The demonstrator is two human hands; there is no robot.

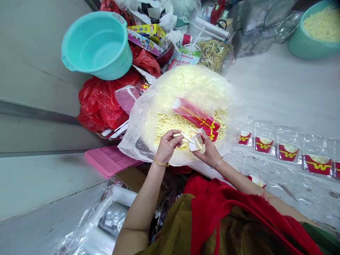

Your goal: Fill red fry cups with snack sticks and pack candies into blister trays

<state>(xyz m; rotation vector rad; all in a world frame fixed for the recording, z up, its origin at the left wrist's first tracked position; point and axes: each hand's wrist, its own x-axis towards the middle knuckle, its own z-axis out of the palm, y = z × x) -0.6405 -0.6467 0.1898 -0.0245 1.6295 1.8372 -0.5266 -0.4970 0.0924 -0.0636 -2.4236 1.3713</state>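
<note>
- Bench point(265, 81): a pale surface extended to my right and carried the work.
- Large plastic bag point(135, 127): it lay at the left part of the bench, directly before me. A heap of pale sticks point(171, 125) showed inside it, just beyond my hands.
- Row of clear packs point(289, 148): these lay to the right of the bag. Those I could make out each held a red carton with a yellow zigzag mark.
- Tub point(302, 46): it stood at the far right and also held pale sticks.
- Stack of cartons point(211, 124): red and yellow, nested one in another, it lay on the heap, partly under plastic film.
- Hands: close together over the near side of the bag, both occupied. My left hand point(170, 143) pinched a few sticks between thumb and fingers; my right hand point(208, 150) gripped a small carton point(197, 143).
- Small carton: held tilted, pale surface uppermost. How full it was I could not tell.
- Few sticks point(186, 137): they pointed toward the small carton; contact could not be confirmed. I judged the step to be filling. The next move called for aligned tips, a steady carton mouth and a light push, since a hard one might have creased the wall.
</note>
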